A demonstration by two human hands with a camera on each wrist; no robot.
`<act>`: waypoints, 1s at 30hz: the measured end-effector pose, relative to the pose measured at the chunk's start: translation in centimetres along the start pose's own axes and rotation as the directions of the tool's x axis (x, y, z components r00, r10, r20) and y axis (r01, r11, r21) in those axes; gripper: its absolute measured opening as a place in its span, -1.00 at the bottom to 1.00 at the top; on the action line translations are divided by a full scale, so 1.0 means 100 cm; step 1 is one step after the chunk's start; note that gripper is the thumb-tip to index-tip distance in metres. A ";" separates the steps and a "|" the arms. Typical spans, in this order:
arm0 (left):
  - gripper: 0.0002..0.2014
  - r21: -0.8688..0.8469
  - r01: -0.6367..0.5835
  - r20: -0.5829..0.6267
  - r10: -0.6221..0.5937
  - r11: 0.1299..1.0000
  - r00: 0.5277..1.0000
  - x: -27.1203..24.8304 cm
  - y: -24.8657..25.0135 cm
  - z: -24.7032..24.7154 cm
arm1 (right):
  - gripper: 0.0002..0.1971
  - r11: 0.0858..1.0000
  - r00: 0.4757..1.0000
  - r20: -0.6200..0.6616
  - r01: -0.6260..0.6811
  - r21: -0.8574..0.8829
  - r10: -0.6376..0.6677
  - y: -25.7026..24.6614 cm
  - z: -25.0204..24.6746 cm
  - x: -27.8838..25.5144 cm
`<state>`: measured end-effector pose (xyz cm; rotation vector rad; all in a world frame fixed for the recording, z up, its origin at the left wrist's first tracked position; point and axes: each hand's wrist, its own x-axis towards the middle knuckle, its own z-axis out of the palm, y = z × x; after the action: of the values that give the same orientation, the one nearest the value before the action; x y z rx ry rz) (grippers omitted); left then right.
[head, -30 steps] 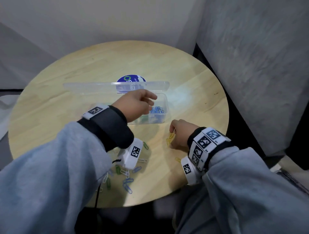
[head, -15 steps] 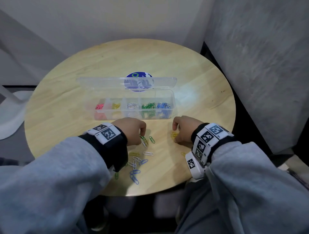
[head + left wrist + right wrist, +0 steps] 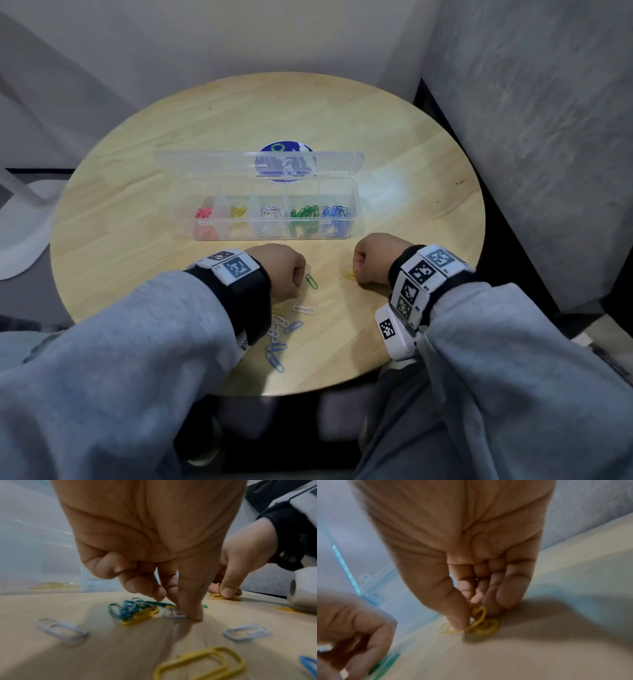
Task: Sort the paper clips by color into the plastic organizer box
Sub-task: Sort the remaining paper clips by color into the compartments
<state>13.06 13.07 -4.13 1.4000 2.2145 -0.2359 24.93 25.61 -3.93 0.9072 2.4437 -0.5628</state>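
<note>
The clear organizer box [image 3: 356,205] lies open mid-table, with pink, yellow, white, green and blue clips in separate compartments. Just in front of it, my left hand [image 3: 298,286] is curled down at a green paper clip [image 3: 311,281]. In the left wrist view its fingertips [image 3: 157,595] sit over that green clip [image 3: 159,603] and the thumb tip touches the table by a white clip [image 3: 174,613]. To the right, my right hand [image 3: 356,274] pinches yellow paper clips [image 3: 481,620] against the tabletop between thumb and fingers.
Loose white, blue and yellow clips [image 3: 284,329] lie scattered near the front edge under my left wrist. The box's lid [image 3: 205,162] stands open behind it, over a blue round sticker [image 3: 284,150]. The round wooden table [image 3: 137,222] is flanked by a grey wall on the right.
My left hand came back from over the box's right end down to the loose clips. My right hand stayed at the yellow clips, lowering onto the table.
</note>
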 end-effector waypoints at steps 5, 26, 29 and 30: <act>-0.86 -0.086 0.015 0.018 -0.013 0.996 1.000 -0.003 -0.007 -0.004 | -0.81 0.940 0.998 -0.042 -0.035 0.340 0.052 0.013 -0.012 -0.001; -0.86 -0.480 -0.036 0.060 0.074 0.876 0.996 0.010 0.063 -0.017 | -0.74 0.952 0.978 0.014 -0.206 0.227 0.209 0.031 -0.036 -0.032; -0.73 -0.142 -0.133 -0.015 0.132 0.981 0.991 0.017 0.070 -0.006 | -0.75 0.973 0.979 0.076 -0.200 0.114 0.192 0.031 -0.031 -0.033; -0.72 -0.084 -0.156 -0.043 0.153 0.984 0.987 0.019 0.073 -0.004 | -0.74 0.978 0.978 0.098 -0.192 0.079 0.184 0.031 -0.029 -0.032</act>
<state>18.72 18.04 -3.90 1.5299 2.1054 -0.0595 28.43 27.70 -0.45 1.1110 2.2375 -0.6320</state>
